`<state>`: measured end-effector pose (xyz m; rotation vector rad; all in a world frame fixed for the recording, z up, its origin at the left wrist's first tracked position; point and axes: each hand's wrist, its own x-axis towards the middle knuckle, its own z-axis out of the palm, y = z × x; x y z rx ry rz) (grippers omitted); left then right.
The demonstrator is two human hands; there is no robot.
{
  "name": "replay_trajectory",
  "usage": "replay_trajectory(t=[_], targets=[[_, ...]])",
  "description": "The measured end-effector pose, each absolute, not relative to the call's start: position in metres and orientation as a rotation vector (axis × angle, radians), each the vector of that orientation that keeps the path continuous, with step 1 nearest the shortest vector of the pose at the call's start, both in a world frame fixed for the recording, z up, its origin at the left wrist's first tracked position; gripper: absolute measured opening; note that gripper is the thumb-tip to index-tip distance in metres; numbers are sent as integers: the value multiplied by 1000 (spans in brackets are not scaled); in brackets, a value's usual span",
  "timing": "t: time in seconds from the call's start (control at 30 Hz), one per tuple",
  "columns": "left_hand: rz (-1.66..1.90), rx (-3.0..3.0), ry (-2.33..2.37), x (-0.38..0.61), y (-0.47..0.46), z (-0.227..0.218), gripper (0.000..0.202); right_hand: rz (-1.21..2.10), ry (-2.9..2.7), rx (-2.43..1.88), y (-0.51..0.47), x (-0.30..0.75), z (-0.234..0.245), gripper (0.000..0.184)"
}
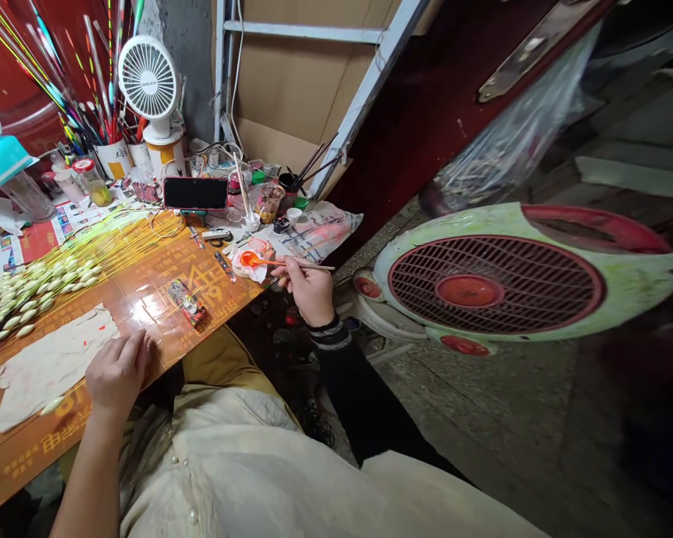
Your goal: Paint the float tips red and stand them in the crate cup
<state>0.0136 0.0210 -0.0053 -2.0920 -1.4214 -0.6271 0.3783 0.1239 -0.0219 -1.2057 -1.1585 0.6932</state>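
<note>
My right hand [309,290] pinches a thin paintbrush [306,265] by its handle. The brush's tip is at a small pot of bright orange paint [250,258], set on stained white tissue at the table's right edge. My left hand [119,370] rests at the table's near edge with fingers curled together, beside a pale cloth [56,362] with small orange marks. What those fingers hold, if anything, is hidden. A single pale float body [51,406] lies by the cloth, left of this hand. Several similar pale floats [39,291] on long thin stems are laid out at the left.
A paint-crusted block [187,301] lies mid-table. Behind it are a phone [195,193], a small white fan [149,78], jars [93,181] and cups of thin rods. A large floor fan [493,284] stands to the right, near a metal frame [364,82].
</note>
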Motion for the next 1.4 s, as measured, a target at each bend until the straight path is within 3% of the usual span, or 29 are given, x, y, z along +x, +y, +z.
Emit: replay_trajectory(t=[0.3,0.47,0.63,0.9,1.1,1.4], targets=[[-642,-2116,-1466,15,20,-6,14,624,-993,-1136,99,366,-24,35],[-623,-2159,-1569,15,16,-6,17,506,-1276,-980,65,328,-46,25],[-612,-2152,-1565,14,14,-5,17,309,-1608,-767,49,295,-70,31],[-625,-2144,-1499,13,16,-4,15,185,-1660,-840,57,280,-91,32],[-633,-2156,-1556,12,15,-5,16,240,-1627,-849,54,275,-92,44],[-621,-2156,-1589,12,15,-7,17,299,-1640,-879,53,272,-94,43]])
